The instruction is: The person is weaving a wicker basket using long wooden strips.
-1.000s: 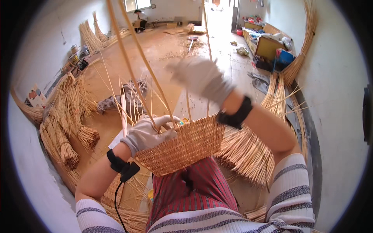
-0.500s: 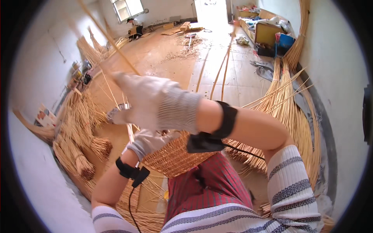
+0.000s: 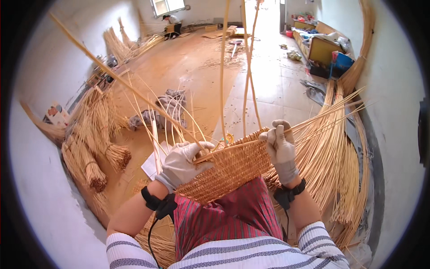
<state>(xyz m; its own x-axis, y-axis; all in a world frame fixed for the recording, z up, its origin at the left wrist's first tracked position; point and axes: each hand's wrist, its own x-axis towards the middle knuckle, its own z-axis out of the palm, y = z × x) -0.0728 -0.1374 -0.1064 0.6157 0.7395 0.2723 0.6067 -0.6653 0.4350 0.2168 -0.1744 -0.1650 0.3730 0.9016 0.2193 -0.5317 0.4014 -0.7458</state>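
Observation:
A partly woven wicker basket [image 3: 228, 172] rests tilted on my lap, with several long upright rods [image 3: 223, 85] rising from its upper edge. My gloved left hand [image 3: 182, 164] is closed around the left part of that edge, thumb on top. At the right corner my gloved right hand [image 3: 281, 150] is closed, pinching a pale wicker rod [image 3: 244, 146] that lies along the edge. One thick rod [image 3: 112, 74] slants from beside my left hand toward the far left. The right fingertips partly hide the basket's corner.
Bundles of wicker rods lie at the left [image 3: 94, 175] and fan out along the right wall [image 3: 331, 166]. Beyond the basket is a grey cloth [image 3: 171, 105] on the floor. Another person [image 3: 172, 28] sits far back; a yellowish cabinet [image 3: 322, 49] stands at the back right.
My right hand has come down from across my left side to the basket's right corner. The basket's woven side is now uncovered, and my left hand still holds its left part.

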